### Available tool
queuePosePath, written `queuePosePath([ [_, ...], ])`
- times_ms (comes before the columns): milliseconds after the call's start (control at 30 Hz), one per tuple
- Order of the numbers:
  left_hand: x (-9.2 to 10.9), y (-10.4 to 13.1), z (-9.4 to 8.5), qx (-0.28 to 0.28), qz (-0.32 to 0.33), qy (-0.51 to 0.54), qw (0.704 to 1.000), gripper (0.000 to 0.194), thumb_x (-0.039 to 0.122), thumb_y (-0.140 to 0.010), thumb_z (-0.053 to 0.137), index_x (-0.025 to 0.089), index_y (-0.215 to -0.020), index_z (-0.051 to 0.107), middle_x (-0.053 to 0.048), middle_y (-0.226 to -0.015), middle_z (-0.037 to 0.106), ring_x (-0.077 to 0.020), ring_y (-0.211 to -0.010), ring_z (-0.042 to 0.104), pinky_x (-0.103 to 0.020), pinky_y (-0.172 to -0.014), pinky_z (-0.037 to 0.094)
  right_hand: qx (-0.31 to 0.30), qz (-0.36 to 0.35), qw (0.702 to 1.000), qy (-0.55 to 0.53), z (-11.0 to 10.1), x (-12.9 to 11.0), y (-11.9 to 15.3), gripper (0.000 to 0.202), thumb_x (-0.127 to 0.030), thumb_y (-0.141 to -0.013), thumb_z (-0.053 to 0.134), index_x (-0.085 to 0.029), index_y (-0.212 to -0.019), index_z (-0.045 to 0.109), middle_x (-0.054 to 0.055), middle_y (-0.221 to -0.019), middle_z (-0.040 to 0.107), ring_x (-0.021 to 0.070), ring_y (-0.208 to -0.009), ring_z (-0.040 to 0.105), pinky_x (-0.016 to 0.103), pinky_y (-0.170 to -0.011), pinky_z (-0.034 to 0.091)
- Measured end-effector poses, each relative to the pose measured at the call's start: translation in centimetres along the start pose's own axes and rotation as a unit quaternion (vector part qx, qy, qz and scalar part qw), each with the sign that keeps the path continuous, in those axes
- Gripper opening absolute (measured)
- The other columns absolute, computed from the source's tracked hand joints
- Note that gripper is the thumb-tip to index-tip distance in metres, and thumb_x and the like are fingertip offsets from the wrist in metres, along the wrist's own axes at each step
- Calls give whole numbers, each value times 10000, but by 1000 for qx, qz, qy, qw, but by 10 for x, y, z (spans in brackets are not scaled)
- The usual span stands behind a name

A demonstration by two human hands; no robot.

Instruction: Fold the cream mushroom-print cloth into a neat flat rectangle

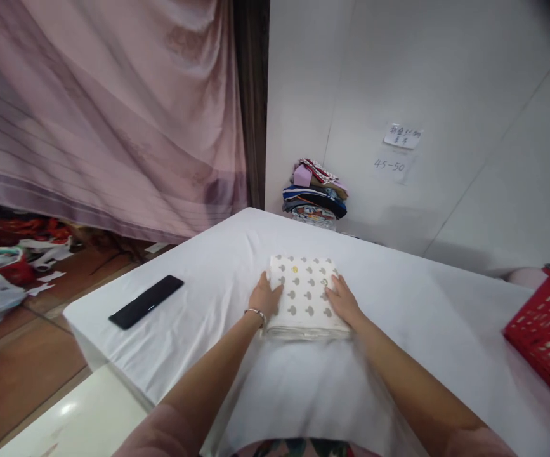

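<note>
A folded white cloth (309, 298) with rows of small grey tree-like prints and a few yellow marks lies in the middle of the white-covered table (198, 279). My left hand (264, 296), with a bracelet at the wrist, grips its left edge, thumb on top. On the opposite edge, my right hand (344, 301) holds it the same way, its thumb over the printed face. The fingers under or behind the sides are partly hidden. Layered folds show along the near edge of the cloth.
A black flat phone-like slab (146, 301) lies on the table's left. A red plastic basket (548, 330) stands at the right edge. Behind the table rises a stack of folded fabrics (315, 193) by the white wall. A pink curtain (160, 114) hangs at the left.
</note>
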State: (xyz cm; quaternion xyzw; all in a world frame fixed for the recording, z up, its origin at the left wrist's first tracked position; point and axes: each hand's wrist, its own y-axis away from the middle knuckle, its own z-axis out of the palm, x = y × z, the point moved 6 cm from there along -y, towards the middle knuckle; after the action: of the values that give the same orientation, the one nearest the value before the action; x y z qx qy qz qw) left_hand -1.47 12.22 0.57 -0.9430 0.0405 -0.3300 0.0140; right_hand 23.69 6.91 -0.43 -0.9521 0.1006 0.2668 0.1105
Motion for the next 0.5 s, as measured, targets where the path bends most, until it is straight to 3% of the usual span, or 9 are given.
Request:
queuePosePath([
  [167,-7,-9,-4,-47,-31,29,998,640,500,-771,558,148,-1277,384,-177,-1089,642,-279,-968,634,-337,-777,451,16,6,996,-86,3,11,13,562,-392,-863,392,-204,-1391,362,95,-1395,433,238,-1267,426,433,-1030,359],
  [267,-13,-25,-22,-41,-15,13,999,674,497,-776,554,156,-1320,345,-173,-1113,634,-277,-1000,619,-327,-770,451,-8,-19,997,-79,9,-3,35,573,-409,-869,396,-210,-1404,341,91,-1424,394,239,-1298,384,422,-1038,349],
  [367,-24,-43,-36,-66,-19,-18,997,637,505,-757,569,165,-1274,421,-158,-1124,631,-276,-1007,610,-322,-768,455,-51,-60,995,-63,14,-23,56,586,-421,-880,398,-206,-1419,313,94,-1454,346,240,-1328,334,406,-1054,328],
  [500,-24,-43,-41,-80,15,-59,995,590,482,-771,553,149,-1252,470,-161,-1166,606,-283,-1040,591,-352,-835,455,-52,-56,997,-30,7,-30,63,624,-431,-875,417,-166,-1426,291,126,-1477,290,271,-1358,263,433,-1067,301],
])
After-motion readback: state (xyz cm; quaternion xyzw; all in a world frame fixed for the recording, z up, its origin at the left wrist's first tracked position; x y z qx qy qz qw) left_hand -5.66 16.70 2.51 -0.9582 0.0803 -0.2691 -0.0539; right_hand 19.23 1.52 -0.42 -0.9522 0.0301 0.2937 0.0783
